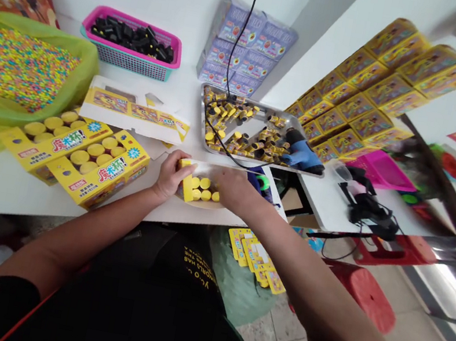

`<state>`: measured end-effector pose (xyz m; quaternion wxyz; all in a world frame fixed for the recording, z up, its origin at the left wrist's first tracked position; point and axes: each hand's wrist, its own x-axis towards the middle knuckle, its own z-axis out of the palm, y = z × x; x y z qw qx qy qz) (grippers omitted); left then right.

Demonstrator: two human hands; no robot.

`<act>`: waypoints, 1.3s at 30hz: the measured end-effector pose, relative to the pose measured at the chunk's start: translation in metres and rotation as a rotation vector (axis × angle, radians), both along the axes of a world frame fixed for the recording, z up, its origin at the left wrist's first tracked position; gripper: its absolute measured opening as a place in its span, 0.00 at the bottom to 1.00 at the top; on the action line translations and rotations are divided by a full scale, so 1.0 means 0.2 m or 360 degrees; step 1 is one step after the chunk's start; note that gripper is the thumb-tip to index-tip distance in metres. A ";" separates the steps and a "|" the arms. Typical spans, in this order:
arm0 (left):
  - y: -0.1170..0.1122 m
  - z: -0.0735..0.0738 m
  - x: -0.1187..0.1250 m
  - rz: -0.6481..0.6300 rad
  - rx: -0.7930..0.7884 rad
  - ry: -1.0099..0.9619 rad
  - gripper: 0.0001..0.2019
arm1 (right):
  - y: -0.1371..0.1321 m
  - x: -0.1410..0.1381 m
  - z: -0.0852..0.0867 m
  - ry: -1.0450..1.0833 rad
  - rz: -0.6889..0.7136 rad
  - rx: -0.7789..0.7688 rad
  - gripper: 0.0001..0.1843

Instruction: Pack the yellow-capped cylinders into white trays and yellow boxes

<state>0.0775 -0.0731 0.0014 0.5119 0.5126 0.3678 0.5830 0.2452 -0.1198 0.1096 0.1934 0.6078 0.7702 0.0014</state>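
Note:
An open yellow cardboard box (186,181) lies at the table's front edge, with several yellow-capped cups (205,195) standing in its left part. My left hand (171,173) grips the box's left end, thumb on the yellow end flap. Over the right part of the box is my right hand (230,189), fingers curled down and closed; whatever they hold is hidden. Left of my hands stand two filled yellow boxes (110,173) with rows of yellow caps in their windows. Behind the hands, a metal tray (246,129) carries many loose yellow-and-black cups.
A heat-gun-like blue tool (302,151) rests on the tray's right end, its black cable (239,37) hanging across. Farther back are a pink-rimmed basket (130,62) of black parts, purple boxes (244,44), and stacked yellow boxes (365,95). A yellow-green bag (84,60) holds colourful candy-like pieces.

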 end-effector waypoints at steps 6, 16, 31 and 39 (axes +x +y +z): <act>0.01 0.00 -0.01 -0.0012 -0.0050 -0.0013 0.17 | -0.09 0.09 -0.04 0.0233 0.0072 0.0222 0.14; 0.03 0.04 -0.05 0.0084 0.0032 -0.0033 0.13 | -0.14 0.16 -0.15 0.0320 0.0345 0.0614 0.18; 0.03 0.01 -0.05 0.0073 0.0082 0.0092 0.14 | -0.02 0.12 -0.13 -0.0062 0.0528 0.0716 0.15; 0.02 0.01 -0.04 0.0106 0.0056 0.0052 0.13 | -0.03 0.11 -0.03 0.0161 0.0798 0.0520 0.10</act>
